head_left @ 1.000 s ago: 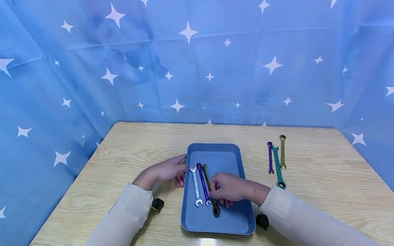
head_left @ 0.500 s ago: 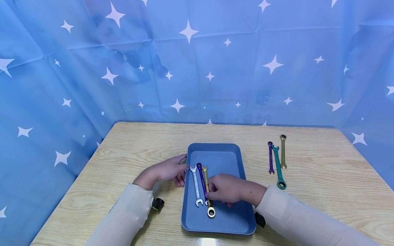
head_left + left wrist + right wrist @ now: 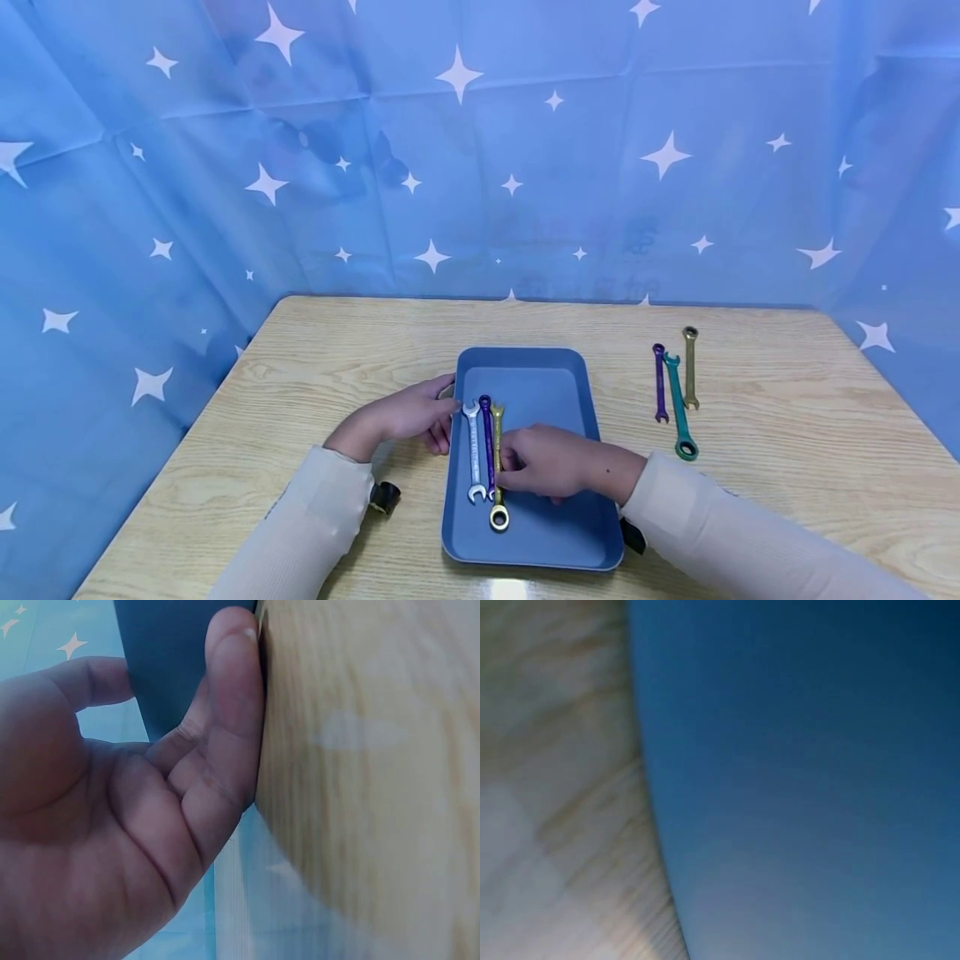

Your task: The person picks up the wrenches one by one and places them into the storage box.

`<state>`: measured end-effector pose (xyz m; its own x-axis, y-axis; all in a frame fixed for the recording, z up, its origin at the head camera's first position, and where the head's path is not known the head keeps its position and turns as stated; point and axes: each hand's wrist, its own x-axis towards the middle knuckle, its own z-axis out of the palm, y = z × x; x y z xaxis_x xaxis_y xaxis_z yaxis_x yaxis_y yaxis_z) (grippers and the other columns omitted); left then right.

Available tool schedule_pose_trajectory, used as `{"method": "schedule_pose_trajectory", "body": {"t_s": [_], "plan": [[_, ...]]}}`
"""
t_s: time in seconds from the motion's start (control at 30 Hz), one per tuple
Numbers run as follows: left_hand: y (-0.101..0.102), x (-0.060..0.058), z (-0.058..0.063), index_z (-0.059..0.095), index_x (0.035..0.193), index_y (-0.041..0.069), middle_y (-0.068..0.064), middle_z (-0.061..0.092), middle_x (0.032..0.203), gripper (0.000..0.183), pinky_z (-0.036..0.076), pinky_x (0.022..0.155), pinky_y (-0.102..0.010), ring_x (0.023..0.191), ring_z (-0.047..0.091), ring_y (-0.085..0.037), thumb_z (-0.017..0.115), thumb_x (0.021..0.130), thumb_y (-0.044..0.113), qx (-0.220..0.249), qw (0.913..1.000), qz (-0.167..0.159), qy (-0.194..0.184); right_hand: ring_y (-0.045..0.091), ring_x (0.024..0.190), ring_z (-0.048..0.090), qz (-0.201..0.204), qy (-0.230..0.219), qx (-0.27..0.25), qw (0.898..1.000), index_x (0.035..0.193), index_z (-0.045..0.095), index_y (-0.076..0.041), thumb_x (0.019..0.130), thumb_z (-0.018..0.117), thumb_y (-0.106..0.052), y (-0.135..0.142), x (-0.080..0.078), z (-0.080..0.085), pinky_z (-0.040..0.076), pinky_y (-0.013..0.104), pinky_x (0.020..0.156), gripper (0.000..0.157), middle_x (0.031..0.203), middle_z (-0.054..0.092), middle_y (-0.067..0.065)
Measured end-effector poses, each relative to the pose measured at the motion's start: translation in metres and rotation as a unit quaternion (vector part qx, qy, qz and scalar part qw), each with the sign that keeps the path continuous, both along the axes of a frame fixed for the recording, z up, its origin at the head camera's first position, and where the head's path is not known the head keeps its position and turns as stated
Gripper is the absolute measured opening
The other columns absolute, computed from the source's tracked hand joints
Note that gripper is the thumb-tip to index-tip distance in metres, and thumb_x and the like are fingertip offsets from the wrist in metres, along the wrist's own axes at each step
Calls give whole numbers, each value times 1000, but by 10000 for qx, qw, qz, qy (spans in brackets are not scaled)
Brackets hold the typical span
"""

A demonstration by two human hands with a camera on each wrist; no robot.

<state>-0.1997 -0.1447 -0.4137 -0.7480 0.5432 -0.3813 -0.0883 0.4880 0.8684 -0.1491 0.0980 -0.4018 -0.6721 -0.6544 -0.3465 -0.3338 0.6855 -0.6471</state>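
The fingers (image 3: 517,478) of the right hand (image 3: 551,460) are curled in with hardly any gap between thumb and forefinger, pinching the gold wrench (image 3: 498,433), which lies lengthwise inside the tray (image 3: 558,532), left of the tray's midline, with its ring end toward the tray's near end and its forked end pointing toward the far end. Just beside it, on the side toward the tray's left wall, lies the purple wrench (image 3: 488,442), ring end far, its near end partly hidden. Next, closest to that left wall, comes the silver wrench (image 3: 474,450), forked at both ends. At the outside of the tray's left wall, the left hand (image 3: 408,417) grips it, thumb over the rim and the other fingers bent against the outer face; the left wrist view shows the thumb tip passing behind the wall's edge. The right wrist view is blurred and shows the tray's wall against the surface (image 3: 337,350), so the fingers are told from the head view. On the surface, well to the right of the tray's far half, three more wrenches lie near one another: the second purple wrench (image 3: 660,383) nearest the tray, the green wrench (image 3: 678,408) with its ring end near, and the brass wrench (image 3: 690,371) farthest out. Pale sleeves (image 3: 723,517) reach in from either side of the tray's near end, and a blue star-printed cloth (image 3: 480,167) hangs beyond its far end.
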Motion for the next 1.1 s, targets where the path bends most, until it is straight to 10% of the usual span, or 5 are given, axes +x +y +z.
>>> {"method": "schedule_pose_trajectory", "body": {"t_s": [0.43, 1.1], "plan": [[1, 0, 0, 10, 162, 14, -15, 69, 78, 63, 63, 64, -38, 65, 68, -20, 39, 107, 22, -7, 10000, -24, 1, 11, 39, 50, 68, -275, -364, 9989, 86, 57, -18, 100, 60, -25, 10, -2, 12, 42, 21, 38, 16, 55, 53, -5], [1, 0, 0, 12, 162, 17, -15, 70, 78, 62, 63, 64, -38, 66, 69, -22, 39, 106, 22, -74, 10000, 43, -8, 11, 43, 54, -609, 1026, -489, 9916, 83, 60, -17, 101, 58, -19, 39, -9, 31, 42, 25, 41, 19, 56, 47, -6]]}}
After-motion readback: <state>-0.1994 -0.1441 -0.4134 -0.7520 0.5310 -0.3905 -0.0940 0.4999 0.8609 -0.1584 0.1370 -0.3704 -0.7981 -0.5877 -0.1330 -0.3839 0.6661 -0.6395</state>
